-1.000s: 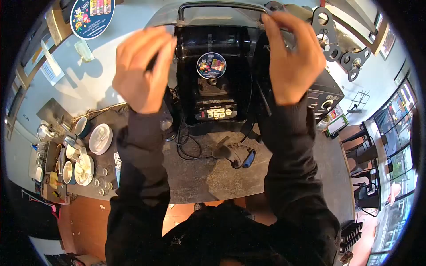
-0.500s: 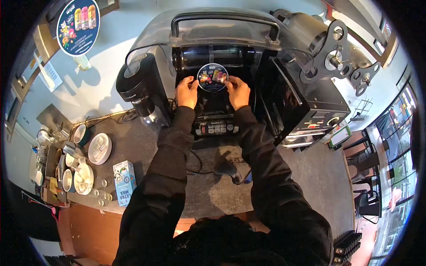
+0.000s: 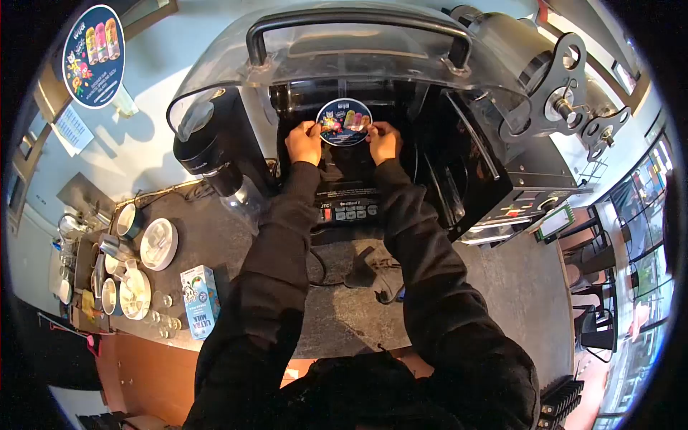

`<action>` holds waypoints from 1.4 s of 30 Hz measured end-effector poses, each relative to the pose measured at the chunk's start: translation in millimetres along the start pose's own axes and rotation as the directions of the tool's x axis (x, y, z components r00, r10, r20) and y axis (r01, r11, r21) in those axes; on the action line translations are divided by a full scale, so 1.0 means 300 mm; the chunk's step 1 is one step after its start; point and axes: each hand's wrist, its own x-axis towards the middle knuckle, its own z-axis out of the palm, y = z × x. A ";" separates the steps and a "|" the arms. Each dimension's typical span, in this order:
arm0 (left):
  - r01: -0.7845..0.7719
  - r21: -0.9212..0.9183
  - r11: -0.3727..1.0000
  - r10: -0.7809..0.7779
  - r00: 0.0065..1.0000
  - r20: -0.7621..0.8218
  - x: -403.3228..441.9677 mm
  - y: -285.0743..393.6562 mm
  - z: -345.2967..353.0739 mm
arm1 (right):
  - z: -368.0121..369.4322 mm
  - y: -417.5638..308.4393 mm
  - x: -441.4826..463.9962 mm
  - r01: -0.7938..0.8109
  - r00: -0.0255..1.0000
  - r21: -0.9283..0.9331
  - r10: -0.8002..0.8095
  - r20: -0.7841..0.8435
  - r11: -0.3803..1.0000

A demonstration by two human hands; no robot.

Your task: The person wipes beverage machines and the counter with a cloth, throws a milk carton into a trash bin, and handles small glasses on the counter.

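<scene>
1. The left hand (image 3: 304, 142) has thumb and fingertips drawn together at the left edge of a round printed card (image 3: 345, 122); the right hand (image 3: 385, 141) does likewise at its right edge, though whether either pinches the rim is too small to tell
2. The card faces the camera, picturing colourful bottles, against the dark inside of a black housing (image 3: 301, 99)
3. Below it sits a button panel (image 3: 347, 213) marked JTC; above arches a clear hood (image 3: 337, 54) with a black handle (image 3: 358, 17)
4. Black machines flank the housing, one at left (image 3: 218, 143), one at right (image 3: 502, 175)
5. Nearer the body, a cable and a dark crumpled item (image 3: 369, 269) lie on the counter (image 3: 494, 287); a blue-and-white milk carton (image 3: 200, 301) rests further left, near white dishes (image 3: 159, 244)
</scene>
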 end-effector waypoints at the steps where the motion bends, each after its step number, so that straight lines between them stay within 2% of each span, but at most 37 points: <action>1: 0.002 0.001 1.000 -0.002 1.000 0.001 -0.018 0.036 -0.010 | -0.012 -0.025 -0.010 -0.007 1.000 0.025 0.007 -0.003 1.000; 3: -0.135 -0.134 0.982 0.127 0.990 -0.062 -0.055 0.133 -0.039 | -0.038 -0.108 -0.023 -0.003 1.000 0.053 0.004 -0.009 0.999; 5: -0.120 -0.167 0.979 0.116 0.993 -0.033 -0.106 0.220 -0.088 | -0.087 -0.216 -0.090 0.036 0.999 0.198 -0.034 -0.013 0.980; 8: -0.085 -0.356 0.931 0.094 0.996 0.010 -0.225 0.274 -0.171 | -0.175 -0.320 -0.203 0.006 0.999 0.188 -0.013 0.033 0.982; 11: 0.004 -0.320 0.947 0.014 0.998 0.055 -0.396 0.285 -0.286 | -0.262 -0.384 -0.372 -0.032 0.996 0.125 0.020 0.092 0.992; 14: 0.168 -0.339 0.926 -0.135 0.984 0.118 -0.556 0.242 -0.382 | -0.326 -0.344 -0.556 -0.136 0.976 0.162 0.105 0.189 0.977; 16: 0.219 -0.292 0.931 -0.186 0.973 0.137 -0.652 0.206 -0.435 | -0.353 -0.299 -0.677 -0.234 0.952 0.210 0.180 0.246 0.949; 17: 0.248 -0.282 0.927 -0.210 0.965 0.159 -0.703 0.178 -0.457 | -0.376 -0.284 -0.733 -0.267 0.935 0.158 0.216 0.282 0.951; 19: 0.331 -0.235 0.914 -0.292 0.938 0.184 -0.803 0.126 -0.496 | -0.403 -0.250 -0.834 -0.398 0.890 0.179 0.331 0.315 0.900; 20: 0.339 -0.198 0.920 -0.299 0.931 0.208 -0.849 0.100 -0.519 | -0.419 -0.235 -0.875 -0.423 0.873 0.139 0.361 0.328 0.896; 21: 0.418 -0.144 0.897 -0.382 0.896 0.224 -0.891 0.078 -0.540 | -0.433 -0.226 -0.918 -0.437 0.864 0.132 0.374 0.338 0.890; 23: 0.439 -0.057 0.897 -0.414 0.878 0.242 -0.972 0.038 -0.579 | -0.461 -0.206 -1.008 -0.502 0.808 0.048 0.448 0.382 0.864; 27: 0.410 0.010 0.912 -0.396 0.875 0.278 -1.072 0.001 -0.639 | -0.499 -0.131 -1.132 -0.499 0.742 -0.121 0.496 0.451 0.858; 29: 0.515 0.152 0.844 -0.535 0.788 0.305 -1.098 0.012 -0.652 | -0.503 -0.107 -1.158 -0.511 0.741 -0.131 0.513 0.434 0.849; 30: 0.447 0.165 0.879 -0.477 0.826 0.300 -1.109 0.005 -0.649 | -0.509 -0.105 -1.161 -0.511 0.727 -0.168 0.528 0.438 0.843; 31: 0.448 0.165 0.879 -0.478 0.826 0.300 -1.120 0.000 -0.653 | -0.514 -0.105 -1.162 -0.510 0.715 -0.203 0.543 0.440 0.836; 33: 0.487 0.281 0.827 -0.559 0.767 0.315 -1.131 0.006 -0.653 | -0.524 -0.089 -1.164 -0.492 0.701 -0.245 0.547 0.457 0.835; 35: 0.505 0.265 0.822 -0.569 0.756 0.325 -1.150 -0.031 -0.649 | -0.528 -0.075 -1.173 -0.474 0.687 -0.285 0.553 0.471 0.833; 37: 0.521 0.246 0.817 -0.576 0.746 0.335 -1.151 -0.038 -0.649 | -0.524 -0.074 -1.176 -0.626 0.585 -0.285 0.679 0.444 0.726; 39: 0.517 0.302 0.801 -0.598 0.721 0.351 -1.150 -0.041 -0.652 | -0.525 -0.069 -1.184 -0.637 0.569 -0.292 0.691 0.447 0.714; 42: 0.548 0.278 0.789 -0.614 0.697 0.369 -1.153 -0.078 -0.652 | -0.525 -0.061 -1.200 -0.649 0.555 -0.297 0.703 0.445 0.700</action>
